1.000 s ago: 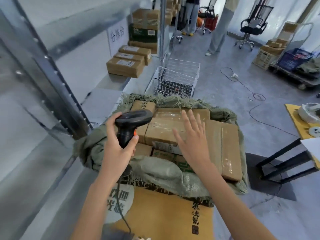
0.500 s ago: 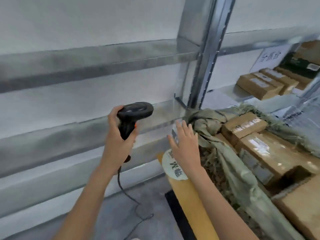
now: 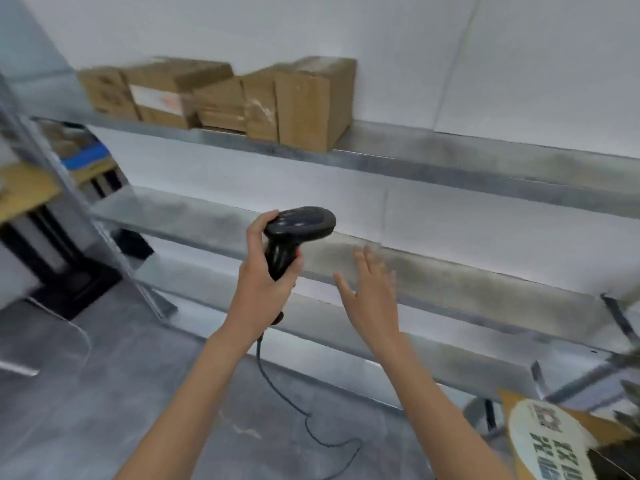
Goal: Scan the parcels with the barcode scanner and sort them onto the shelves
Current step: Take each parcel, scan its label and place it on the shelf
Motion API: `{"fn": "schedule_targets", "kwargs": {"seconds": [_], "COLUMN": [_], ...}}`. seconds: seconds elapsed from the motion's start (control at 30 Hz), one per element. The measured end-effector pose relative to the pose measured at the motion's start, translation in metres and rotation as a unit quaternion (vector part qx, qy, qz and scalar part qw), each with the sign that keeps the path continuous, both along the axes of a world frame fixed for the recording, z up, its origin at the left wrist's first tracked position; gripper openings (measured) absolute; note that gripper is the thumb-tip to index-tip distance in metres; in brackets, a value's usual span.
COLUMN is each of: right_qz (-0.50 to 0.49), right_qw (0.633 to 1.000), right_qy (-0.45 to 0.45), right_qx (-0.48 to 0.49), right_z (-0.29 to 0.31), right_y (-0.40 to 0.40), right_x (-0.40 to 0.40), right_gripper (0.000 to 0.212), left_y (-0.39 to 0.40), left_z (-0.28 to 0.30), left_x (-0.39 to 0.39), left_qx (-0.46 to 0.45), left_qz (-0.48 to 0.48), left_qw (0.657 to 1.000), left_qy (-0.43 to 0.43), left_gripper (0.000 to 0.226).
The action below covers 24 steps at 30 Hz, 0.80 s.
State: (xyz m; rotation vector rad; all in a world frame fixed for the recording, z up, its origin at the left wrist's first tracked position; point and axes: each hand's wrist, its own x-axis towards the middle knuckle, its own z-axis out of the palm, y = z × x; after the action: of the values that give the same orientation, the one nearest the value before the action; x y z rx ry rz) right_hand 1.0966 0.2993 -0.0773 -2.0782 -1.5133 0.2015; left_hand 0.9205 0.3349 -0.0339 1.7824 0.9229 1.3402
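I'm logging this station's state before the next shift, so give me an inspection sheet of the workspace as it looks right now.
Surface: grey floor; metal shelves along a white wall.
Job's things: scanner in the left hand; blurred cardboard parcels grouped on the upper shelf. The bare shelf in front of the hands holds no parcel.
Clutter: yellow board with a printed white disc at lower right.
Grippers: left hand grips the scanner's handle; right hand open, holding nothing.
Cables: black scanner cord hangs down and loops on the floor.
Surroundings: dark frame and a blue-marked box at left, blurred.
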Motion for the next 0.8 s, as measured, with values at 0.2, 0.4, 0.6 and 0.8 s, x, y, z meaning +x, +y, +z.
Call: {"fn": "schedule_targets", "kwargs": {"seconds": [0.2, 0.4, 0.6, 0.8], "right_qz": [0.092, 0.182, 0.270, 0.337], "right_qw": [0.995, 0.980, 0.959, 0.939], "right_qy": [-0.039, -0.079, -0.083, -0.066], "right_qx": [-0.008, -0.009, -0.004, -0.016], "right_z": [0.002, -0.002, -0.003, -0.009], "right_y": [0.072, 0.123, 0.174, 0.229], "right_x": [-0.112, -0.213, -0.299, -0.377], "right_gripper": [0.067, 0.065, 0.065, 0.066], "left_y": [0.029, 0.043, 0.054, 0.080], "left_z": [0.003, -0.003, -0.014, -0.020], "left_x": [-0.122, -0.230, -0.304, -0.366], "left_qx": [0.009, 0.008, -0.026, -0.040], "left_qz": [0.095, 0.187, 0.271, 0.337], "left_qw": [0.995, 0.982, 0.962, 0.940], "left_qy": [0.006, 0.018, -0.018, -0.024], "left_gripper": [0.072, 0.072, 0.071, 0.071]}}
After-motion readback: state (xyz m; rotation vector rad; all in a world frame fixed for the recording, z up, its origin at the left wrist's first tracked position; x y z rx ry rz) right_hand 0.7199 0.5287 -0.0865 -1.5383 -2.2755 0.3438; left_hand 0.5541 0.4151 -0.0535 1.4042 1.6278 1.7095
